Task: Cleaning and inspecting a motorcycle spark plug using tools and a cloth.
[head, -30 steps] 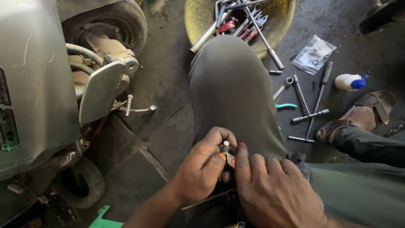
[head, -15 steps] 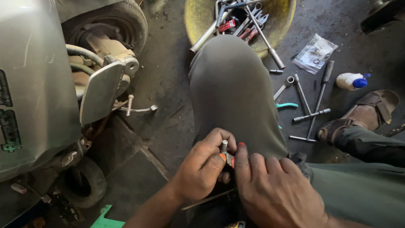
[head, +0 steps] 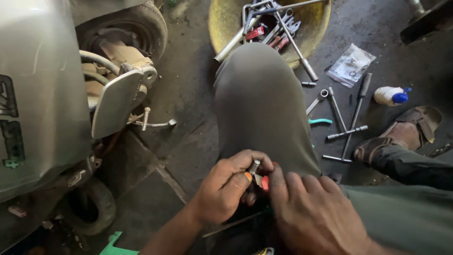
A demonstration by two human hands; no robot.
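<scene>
I take the raised knee (head: 259, 104) as my landmark. Far left of it I see a grey scooter body panel (head: 37, 94), then the rear wheel (head: 137, 23) and a metal plate (head: 113, 101) beside the engine casing.

Just below the knee, my left hand (head: 224, 191) is curled, thumb and fingertips pinching a small metal bolt-like part (head: 255, 167) that stands nearly upright. Touching it from the right is my right hand (head: 314, 215), fingers bent and clamped around something small with a red-orange bit (head: 264, 183) showing; what that piece is I cannot tell.

Above the knee sits a yellow basin (head: 222, 19) full of wrenches. Right of the knee, on the floor, lie a T-handle socket wrench (head: 347, 134), a clear plastic bag (head: 351, 63), a white bottle with blue cap (head: 389, 96) and a brown sandal (head: 406, 132).
</scene>
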